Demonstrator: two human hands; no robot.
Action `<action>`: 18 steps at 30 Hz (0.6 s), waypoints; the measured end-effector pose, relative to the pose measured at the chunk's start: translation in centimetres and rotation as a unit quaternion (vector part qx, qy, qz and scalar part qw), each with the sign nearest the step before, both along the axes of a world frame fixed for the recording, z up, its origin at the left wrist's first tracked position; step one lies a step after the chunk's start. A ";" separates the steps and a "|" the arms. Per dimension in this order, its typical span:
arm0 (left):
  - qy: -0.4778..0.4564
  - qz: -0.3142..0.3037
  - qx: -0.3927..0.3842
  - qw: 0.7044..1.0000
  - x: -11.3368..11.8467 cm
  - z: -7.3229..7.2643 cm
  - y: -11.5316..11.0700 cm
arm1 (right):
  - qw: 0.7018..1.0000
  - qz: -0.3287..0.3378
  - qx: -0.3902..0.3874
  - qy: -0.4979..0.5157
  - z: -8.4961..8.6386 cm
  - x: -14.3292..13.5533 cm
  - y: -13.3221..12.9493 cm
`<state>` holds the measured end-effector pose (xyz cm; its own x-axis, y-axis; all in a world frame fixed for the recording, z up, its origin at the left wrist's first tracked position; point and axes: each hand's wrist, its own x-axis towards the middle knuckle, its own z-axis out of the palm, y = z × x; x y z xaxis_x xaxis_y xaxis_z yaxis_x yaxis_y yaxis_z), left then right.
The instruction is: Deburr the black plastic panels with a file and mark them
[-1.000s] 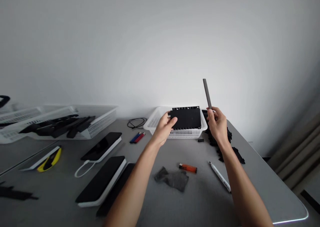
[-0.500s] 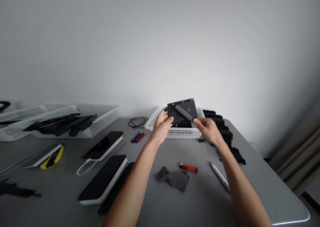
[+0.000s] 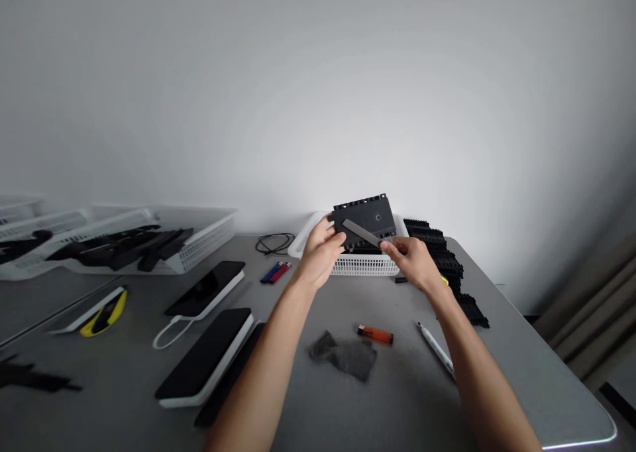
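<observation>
My left hand (image 3: 320, 250) is closed on the left end of a black plastic panel (image 3: 365, 215) with notched long edges and a round hole. The panel is held tilted above a white basket (image 3: 368, 265). My right hand (image 3: 410, 260) grips a flat grey file (image 3: 362, 232), which lies slantwise across the panel's face. A bit of yellow shows behind the right wrist, possibly the file's handle. More black parts lie in the basket, partly hidden by the panel.
Black notched parts (image 3: 447, 264) lie along the right. Nearer are an orange lighter (image 3: 375, 335), a dark crumpled cloth (image 3: 345, 356) and a white marker (image 3: 436, 348). Leftward are two lighters (image 3: 275, 272), a phone (image 3: 206, 286), a yellow-handled cutter (image 3: 103, 313) and baskets (image 3: 203, 243) of black parts.
The file has slid slightly down and left across the panel with my right hand. The panel has tilted a little; my left hand keeps its hold.
</observation>
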<state>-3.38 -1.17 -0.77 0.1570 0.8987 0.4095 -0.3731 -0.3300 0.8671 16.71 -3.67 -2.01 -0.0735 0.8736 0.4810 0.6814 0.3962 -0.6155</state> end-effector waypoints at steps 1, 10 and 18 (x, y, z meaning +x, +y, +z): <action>-0.001 -0.001 0.001 1.000 0.0 0.0 0.0 | 1.000 -0.003 -0.002 -0.006 0.1 0.2 0.0; -0.002 -0.006 -0.004 1.000 -0.2 0.0 0.0 | 1.000 -0.009 -0.009 -0.013 0.3 0.1 -0.2; 0.009 -0.001 -0.009 1.000 -0.2 0.1 -0.3 | 1.000 -0.012 -0.005 -0.013 0.7 0.3 -0.7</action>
